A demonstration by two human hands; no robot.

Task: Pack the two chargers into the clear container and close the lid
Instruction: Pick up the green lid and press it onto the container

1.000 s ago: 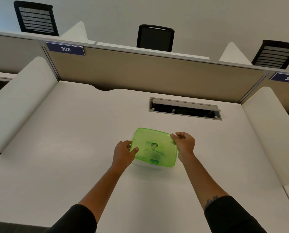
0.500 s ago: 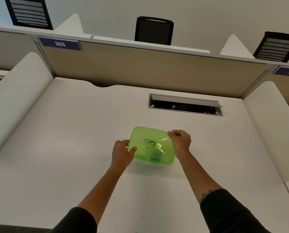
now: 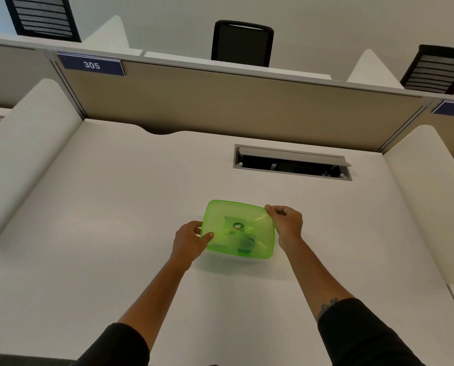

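Observation:
A translucent green lid (image 3: 247, 220) with a round logo sticker covers the container on the white desk, a little tilted. Dim shapes show through the lid, too blurred to name as chargers. My left hand (image 3: 190, 240) grips the lid's near-left corner, thumb on top. My right hand (image 3: 286, 224) pinches the far-right corner. The clear container body beneath is almost fully hidden by the lid.
An open cable slot (image 3: 292, 163) is set into the white desk (image 3: 102, 207) behind the container. A beige partition (image 3: 233, 101) with a 305 label (image 3: 91, 65) closes the back; white side dividers (image 3: 22, 143) flank the desk. Black chairs (image 3: 241, 43) stand beyond.
Both hands keep their grip on the lid's corners. The lid and hands hold almost the same place on the desk; the camera view shifted slightly.

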